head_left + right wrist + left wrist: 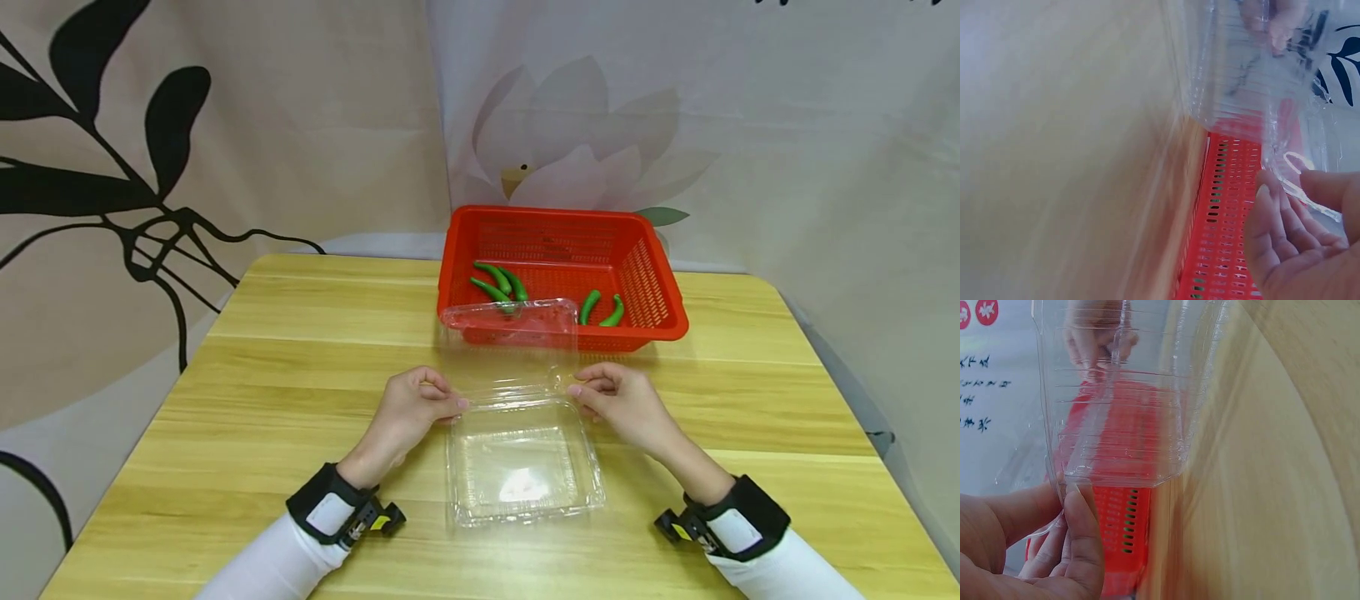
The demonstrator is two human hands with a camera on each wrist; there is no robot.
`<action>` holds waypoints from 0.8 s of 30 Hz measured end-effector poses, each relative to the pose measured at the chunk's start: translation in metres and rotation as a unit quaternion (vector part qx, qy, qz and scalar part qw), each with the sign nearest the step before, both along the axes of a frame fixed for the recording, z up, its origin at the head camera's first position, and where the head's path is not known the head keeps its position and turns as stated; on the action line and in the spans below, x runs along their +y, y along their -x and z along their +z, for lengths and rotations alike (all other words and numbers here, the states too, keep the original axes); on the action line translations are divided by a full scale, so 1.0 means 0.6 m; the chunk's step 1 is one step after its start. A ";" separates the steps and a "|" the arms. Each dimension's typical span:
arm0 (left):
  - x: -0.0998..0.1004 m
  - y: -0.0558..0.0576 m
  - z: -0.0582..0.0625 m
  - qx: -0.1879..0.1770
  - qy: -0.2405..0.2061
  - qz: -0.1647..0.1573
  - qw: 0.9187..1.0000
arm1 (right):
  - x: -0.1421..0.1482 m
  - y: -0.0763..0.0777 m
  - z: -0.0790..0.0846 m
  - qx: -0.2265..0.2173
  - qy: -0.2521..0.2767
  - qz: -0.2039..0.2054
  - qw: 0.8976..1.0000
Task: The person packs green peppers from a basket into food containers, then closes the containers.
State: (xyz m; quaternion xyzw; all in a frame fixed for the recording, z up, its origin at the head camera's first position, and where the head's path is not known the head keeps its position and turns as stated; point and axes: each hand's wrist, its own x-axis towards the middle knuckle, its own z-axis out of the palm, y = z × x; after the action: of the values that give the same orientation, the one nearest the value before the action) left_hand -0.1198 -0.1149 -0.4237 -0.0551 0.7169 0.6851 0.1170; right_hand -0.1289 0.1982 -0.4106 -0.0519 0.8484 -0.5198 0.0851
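Plastic box [519,454] gapes open between pinching fingers [450,406]

Printed cloth drapes [315,125] around a wood-grained table [750,383] suggest a makeshift recording booth.

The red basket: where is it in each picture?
Head: the red basket is slightly above and right of centre.
Left wrist: left of centre, stretching down towards the bottom.
Right wrist: right of centre, running to the bottom edge.
Shared landmark: the clear container, overlapping part of the basket every time.
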 end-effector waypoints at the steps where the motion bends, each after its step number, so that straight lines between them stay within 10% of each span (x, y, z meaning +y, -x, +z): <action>1: 0.000 0.000 0.000 0.000 0.001 0.002 1.000 | 0.001 0.001 0.000 0.004 0.000 -0.002 1.000; 24: -0.013 0.002 -0.004 0.004 -0.016 0.019 1.000 | 0.031 0.068 0.108 0.240 -0.156 -0.004 0.958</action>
State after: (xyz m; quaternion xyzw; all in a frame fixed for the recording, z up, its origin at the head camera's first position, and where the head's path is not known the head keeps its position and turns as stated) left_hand -0.1208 -0.1226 -0.4264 -0.0638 0.7050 0.6990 0.1018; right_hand -0.1694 0.2167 -0.3457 -0.1581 0.9148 -0.3531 -0.1162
